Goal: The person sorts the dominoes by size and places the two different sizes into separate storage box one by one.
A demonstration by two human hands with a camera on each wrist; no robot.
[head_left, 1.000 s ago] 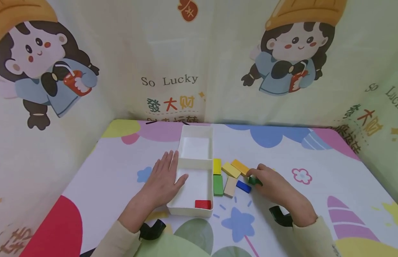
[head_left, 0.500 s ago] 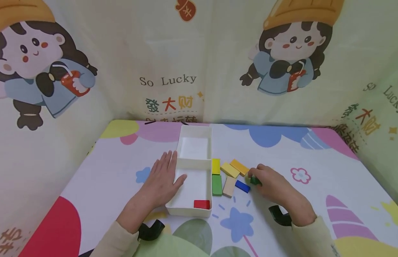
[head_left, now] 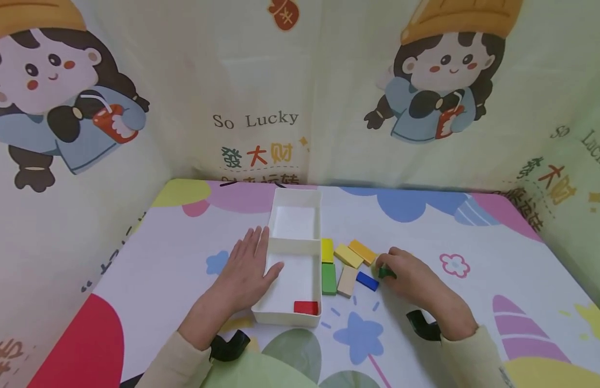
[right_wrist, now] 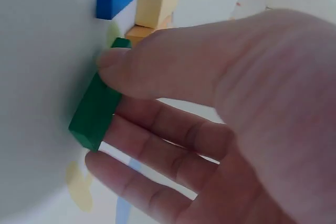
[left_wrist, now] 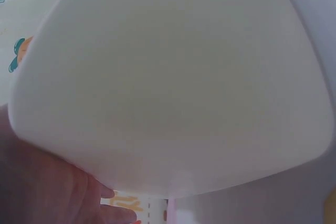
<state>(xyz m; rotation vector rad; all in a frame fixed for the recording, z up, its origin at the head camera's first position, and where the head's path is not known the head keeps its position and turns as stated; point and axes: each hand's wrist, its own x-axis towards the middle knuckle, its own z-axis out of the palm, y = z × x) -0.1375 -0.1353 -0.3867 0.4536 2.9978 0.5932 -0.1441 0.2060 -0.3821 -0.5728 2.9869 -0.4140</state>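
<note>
The step in hand looks to be taking up a dark green block to the right of the tray. The right hand pinches it – thumb on one face, fingers behind the other – and I cannot tell whether it has left the bench. It sits about midway between the bench's left and right edges, with the blue block and orange block just beside that hand.

The left hand lies with straight fingers along the outside of the white two-compartment tray, thumb over its left wall; it seems to be steadying it. The tray runs lengthwise towards the bench's far edge. A red block lies in its near compartment, at the near right corner. Outside, along the right wall, are a yellow block and a light green block, with a beige block and a pale yellow block next to them.

Any lift from here calls for a firm pinch and a rise clear of the neighbouring blocks – with the tray held steady.
</note>
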